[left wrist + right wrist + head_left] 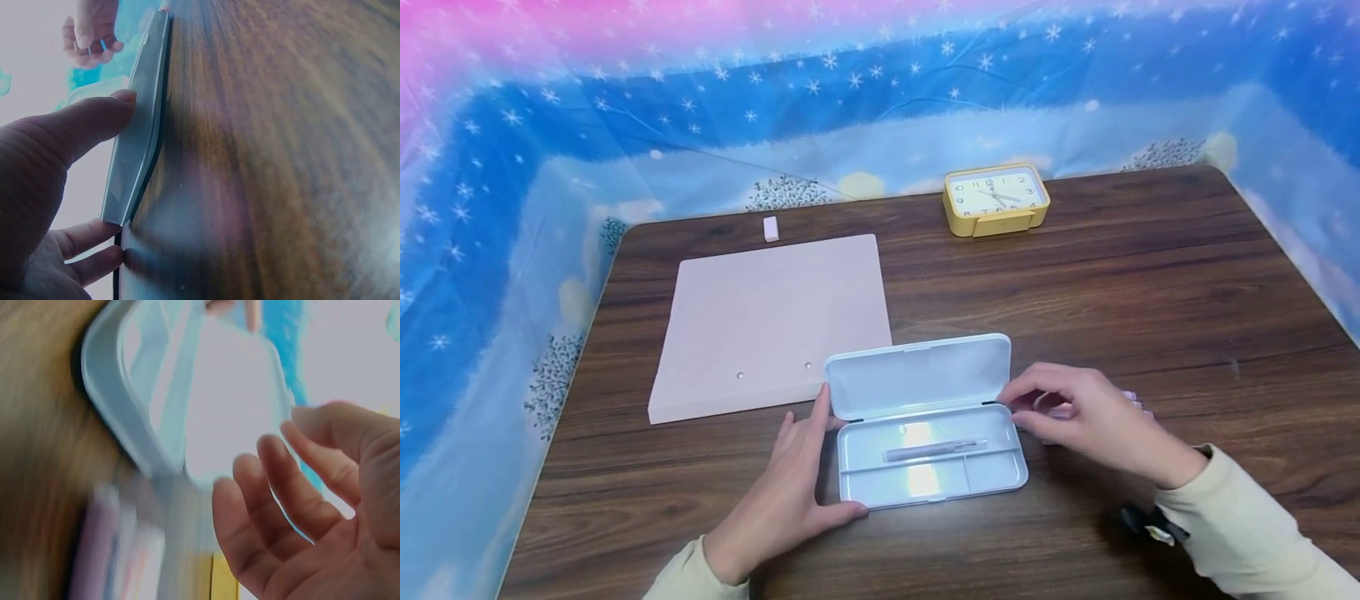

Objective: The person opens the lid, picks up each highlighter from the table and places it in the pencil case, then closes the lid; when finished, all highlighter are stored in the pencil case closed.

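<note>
A white pencil case [932, 456] lies with its lid [922, 377] raised. Inside, a slim pale pen [934, 451] rests along the divider. My left hand [793, 475] holds the case at its left end, thumb on the front wall and fingers by the rear corner; the left wrist view shows the thumb [94, 125] against that wall. At the right rear corner is my right hand [1082, 417], its fingers loosely bent. Nothing sits between those fingers [281, 469] in the right wrist view. Several pens [119, 550] lie beside the case, mostly hidden under this hand from above.
A pale pink binder-like board [775, 317] lies behind and left of the case, its corner close to the lid. Farther back are a small white eraser-like block [771, 229] and a yellow clock [997, 200]. A dark object [1150, 525] is near the right sleeve.
</note>
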The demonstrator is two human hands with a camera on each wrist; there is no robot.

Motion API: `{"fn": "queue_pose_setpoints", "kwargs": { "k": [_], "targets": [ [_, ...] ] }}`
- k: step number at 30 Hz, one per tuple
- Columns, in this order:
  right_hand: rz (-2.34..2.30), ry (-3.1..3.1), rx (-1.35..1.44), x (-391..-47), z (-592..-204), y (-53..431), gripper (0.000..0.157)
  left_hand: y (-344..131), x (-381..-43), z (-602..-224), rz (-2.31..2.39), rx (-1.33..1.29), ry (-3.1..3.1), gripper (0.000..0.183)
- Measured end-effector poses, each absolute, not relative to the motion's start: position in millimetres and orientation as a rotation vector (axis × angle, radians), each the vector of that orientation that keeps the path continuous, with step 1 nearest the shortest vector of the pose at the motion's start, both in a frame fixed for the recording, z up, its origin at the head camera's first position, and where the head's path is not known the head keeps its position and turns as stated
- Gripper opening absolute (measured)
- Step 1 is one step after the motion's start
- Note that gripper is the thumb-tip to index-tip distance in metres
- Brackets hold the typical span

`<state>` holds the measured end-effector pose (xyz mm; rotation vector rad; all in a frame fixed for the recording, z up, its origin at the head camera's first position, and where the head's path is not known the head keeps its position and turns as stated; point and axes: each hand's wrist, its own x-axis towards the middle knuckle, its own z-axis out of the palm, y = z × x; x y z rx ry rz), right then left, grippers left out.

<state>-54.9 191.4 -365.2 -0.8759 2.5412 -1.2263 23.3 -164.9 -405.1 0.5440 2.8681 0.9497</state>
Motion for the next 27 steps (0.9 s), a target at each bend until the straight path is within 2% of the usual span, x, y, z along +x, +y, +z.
{"fn": "queue_pose_setpoints", "kwargs": {
  "k": [8,15,27],
  "targets": [
    [-0.937,2.717,-0.570,-67,-360,258,0.020,-166,24,-403,0.962,0.513,2.843,0.141],
    [-0.812,2.760,-0.421,-75,-375,302,0.021,-166,24,-402,0.956,0.506,2.845,0.140],
    [-0.873,2.828,-0.617,-80,-402,307,0.018,-165,24,-404,0.957,0.536,2.857,0.140]
  ]
}}
